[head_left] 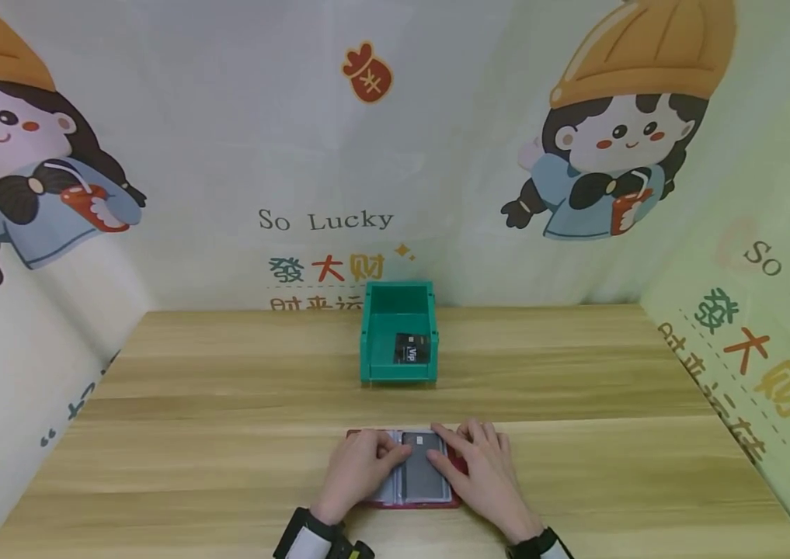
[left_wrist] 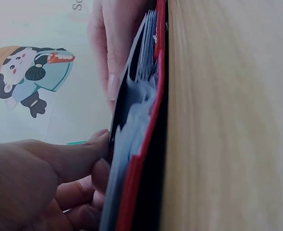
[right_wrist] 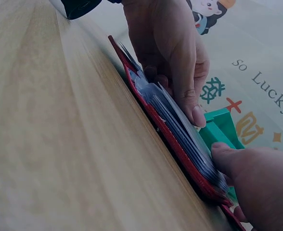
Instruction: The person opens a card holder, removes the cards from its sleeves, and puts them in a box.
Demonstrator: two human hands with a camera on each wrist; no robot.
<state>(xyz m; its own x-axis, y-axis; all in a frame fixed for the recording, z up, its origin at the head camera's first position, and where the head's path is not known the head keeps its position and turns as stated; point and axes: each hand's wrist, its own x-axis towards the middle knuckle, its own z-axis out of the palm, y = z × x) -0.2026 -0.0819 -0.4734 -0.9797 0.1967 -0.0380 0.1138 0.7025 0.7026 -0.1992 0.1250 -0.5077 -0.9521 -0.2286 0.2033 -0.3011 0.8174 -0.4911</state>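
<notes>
A red card holder (head_left: 425,506) with clear plastic sleeves lies spread on the table. On its right-hand side a dark grey card (head_left: 426,473) sits in the top sleeve. My left hand (head_left: 356,472) is at the card's left edge, its thumb and curled fingers pinching there. From the other side my right hand (head_left: 482,466) rests on the holder with fingers extended, thumb and index fingertip at the sleeve's right edge. Seen edge-on in the right wrist view, the stacked sleeves (right_wrist: 175,130) form a thick pile over the red cover (right_wrist: 163,132).
Behind the holder stands a green bin (head_left: 398,373) with a black card (head_left: 412,348) marked "Vip" inside. The wooden table (head_left: 227,388) meets a printed cloth backdrop (head_left: 213,155) at the back and on both sides.
</notes>
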